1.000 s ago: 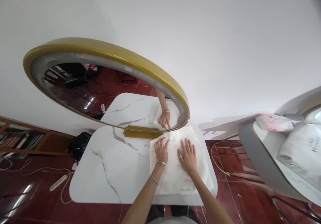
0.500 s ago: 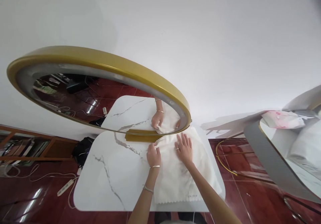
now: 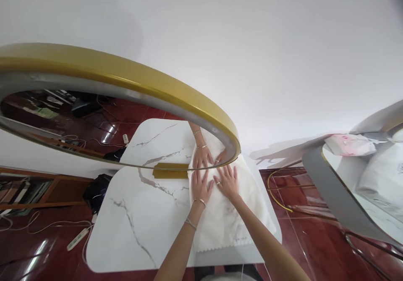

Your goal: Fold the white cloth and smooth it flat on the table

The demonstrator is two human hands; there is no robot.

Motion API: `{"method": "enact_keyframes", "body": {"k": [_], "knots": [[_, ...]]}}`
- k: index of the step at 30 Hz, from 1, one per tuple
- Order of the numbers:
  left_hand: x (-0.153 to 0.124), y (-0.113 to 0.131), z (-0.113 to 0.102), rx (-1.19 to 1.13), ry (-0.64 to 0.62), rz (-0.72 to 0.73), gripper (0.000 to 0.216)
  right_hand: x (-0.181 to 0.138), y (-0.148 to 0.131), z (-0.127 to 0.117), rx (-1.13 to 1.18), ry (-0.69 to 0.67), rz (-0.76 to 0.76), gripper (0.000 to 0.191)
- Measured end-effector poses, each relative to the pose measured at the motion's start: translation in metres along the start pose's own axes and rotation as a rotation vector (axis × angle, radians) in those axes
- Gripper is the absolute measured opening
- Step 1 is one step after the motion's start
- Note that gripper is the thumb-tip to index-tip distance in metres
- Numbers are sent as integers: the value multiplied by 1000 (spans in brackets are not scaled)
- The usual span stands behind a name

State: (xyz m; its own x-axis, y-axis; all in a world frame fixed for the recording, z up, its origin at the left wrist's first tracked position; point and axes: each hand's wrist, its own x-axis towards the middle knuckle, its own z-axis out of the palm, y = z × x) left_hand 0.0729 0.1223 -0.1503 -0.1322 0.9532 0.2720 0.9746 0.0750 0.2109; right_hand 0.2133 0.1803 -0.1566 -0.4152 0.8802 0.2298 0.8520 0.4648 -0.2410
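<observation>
A white cloth (image 3: 226, 218) with a scalloped near edge lies on the right half of a white marble-patterned table (image 3: 132, 226). My left hand (image 3: 200, 186) lies flat on the cloth's far left part, fingers stretched out. My right hand (image 3: 227, 181) lies flat beside it, fingers spread, a ring on one finger. Both hands press near the cloth's far edge, close to the mirror. Bracelets sit on my left wrist.
A large round gold-framed mirror (image 3: 151, 85) stands on a gold base (image 3: 168, 170) at the table's far side and reflects my hands. A second mirror (image 3: 330, 188) leans at the right. Cables and a power strip (image 3: 76, 239) lie on the red tiled floor at left.
My left hand was pinching the cloth's far left corner half a second ago; now it lies flat. Both hands have moved towards the mirror. The view has shifted closer to the mirror.
</observation>
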Motion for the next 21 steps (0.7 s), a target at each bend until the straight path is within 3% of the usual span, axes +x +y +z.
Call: {"method": "enact_keyframes", "body": {"k": [7,11,17,21], "knots": [[28,4,4,36,-8,-65,44,35,11,4,25,-32,-13,45],[40,9,5,60,-112,-2,44,34,20,4,27,2,23,47],[55,46,13,-19,-218,215,48,-3,50,-6,-60,74,235,50],[27,71,12,-63,-188,275,54,-53,64,-23,-80,92,217,53]]}}
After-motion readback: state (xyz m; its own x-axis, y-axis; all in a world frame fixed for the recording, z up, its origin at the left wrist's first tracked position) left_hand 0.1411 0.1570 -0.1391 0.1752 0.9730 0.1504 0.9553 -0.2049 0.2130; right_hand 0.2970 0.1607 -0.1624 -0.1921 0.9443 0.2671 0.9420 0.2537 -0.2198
